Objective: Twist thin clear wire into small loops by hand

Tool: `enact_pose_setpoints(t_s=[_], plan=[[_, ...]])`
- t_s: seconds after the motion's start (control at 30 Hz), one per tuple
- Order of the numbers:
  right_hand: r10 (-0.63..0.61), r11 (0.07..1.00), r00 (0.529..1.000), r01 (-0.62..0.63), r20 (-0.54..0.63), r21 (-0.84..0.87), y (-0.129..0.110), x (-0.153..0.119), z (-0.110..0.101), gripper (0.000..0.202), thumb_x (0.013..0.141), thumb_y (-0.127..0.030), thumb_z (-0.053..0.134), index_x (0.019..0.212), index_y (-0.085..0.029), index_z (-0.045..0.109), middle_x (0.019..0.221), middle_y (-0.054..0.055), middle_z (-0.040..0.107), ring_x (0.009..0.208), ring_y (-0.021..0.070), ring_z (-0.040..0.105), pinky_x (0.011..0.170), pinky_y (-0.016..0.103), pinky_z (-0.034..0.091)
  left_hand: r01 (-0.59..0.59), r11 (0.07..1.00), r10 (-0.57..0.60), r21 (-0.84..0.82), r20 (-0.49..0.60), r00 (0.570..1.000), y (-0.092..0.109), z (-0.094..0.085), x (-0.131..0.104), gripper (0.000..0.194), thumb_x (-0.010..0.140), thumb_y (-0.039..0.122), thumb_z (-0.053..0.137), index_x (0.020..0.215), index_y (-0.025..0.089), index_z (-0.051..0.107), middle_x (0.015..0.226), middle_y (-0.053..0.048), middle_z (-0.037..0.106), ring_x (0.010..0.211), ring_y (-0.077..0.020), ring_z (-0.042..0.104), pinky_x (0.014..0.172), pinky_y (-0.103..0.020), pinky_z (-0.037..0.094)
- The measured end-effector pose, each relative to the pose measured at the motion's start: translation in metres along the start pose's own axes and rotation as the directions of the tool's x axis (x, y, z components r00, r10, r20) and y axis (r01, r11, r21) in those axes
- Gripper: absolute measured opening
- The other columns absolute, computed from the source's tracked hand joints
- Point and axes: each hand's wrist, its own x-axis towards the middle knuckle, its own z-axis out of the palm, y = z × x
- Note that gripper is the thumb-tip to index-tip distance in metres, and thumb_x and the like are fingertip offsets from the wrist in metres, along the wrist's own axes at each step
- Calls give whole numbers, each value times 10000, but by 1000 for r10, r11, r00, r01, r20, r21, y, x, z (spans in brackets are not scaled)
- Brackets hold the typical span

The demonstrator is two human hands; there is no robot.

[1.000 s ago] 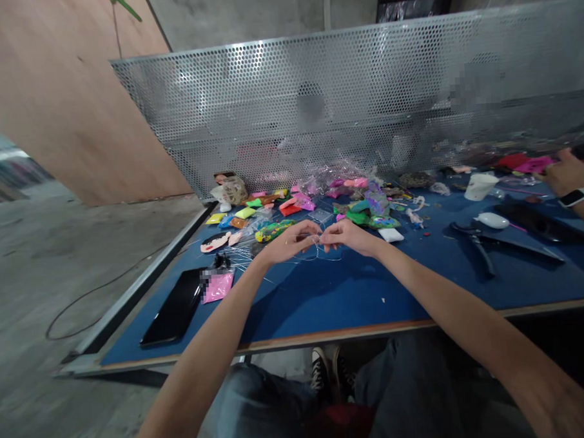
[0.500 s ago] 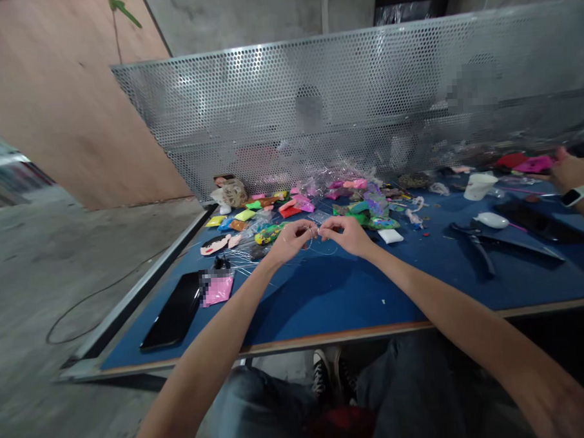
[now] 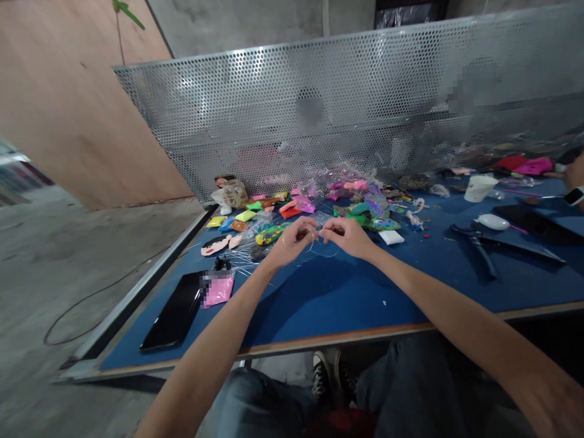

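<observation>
Both hands meet over the middle of the blue table (image 3: 324,295): the left hand (image 3: 293,240) and the right hand (image 3: 347,236) each pinch one end of a thin clear thread (image 3: 318,247), which sags in a small loop between them just above the surface. Nothing seems strung on it yet, so the work looks early. Bright clay packets (image 3: 291,209) lie at twelve o'clock, unopened; pliers (image 3: 477,246) rest at three o'clock, a phone (image 3: 173,311) at eight.
</observation>
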Motion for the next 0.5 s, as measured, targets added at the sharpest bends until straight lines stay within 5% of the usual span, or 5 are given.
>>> enact_pose_setpoints(t_s=[0.17,0.33,0.5], plan=[[122,957,979,-159,162,243,4,0,2,423,922,-573,593,794,-171,623,702,24,710,424,99,536,458,243,413,45,998,-46,-40,-36,998,6,5,0,380,883,431,712,1138,149,711,996,-88,727,836,-165,650,736,-267,509],[157,821,901,-347,406,453,3,-2,3,492,907,-621,598,716,-168,600,618,32,674,473,119,589,475,239,453,36,999,-40,-35,-105,994,12,4,-1,340,855,423,747,1051,148,783,931,-91,742,752,-152,628,650,-252,493],[206,654,849,-489,486,577,2,-3,1,455,902,-585,624,683,-197,531,408,-61,474,312,80,357,366,221,300,63,996,-66,-59,-44,997,19,-1,-2,388,841,427,760,1124,162,780,921,-93,765,658,-140,614,590,-248,504]])
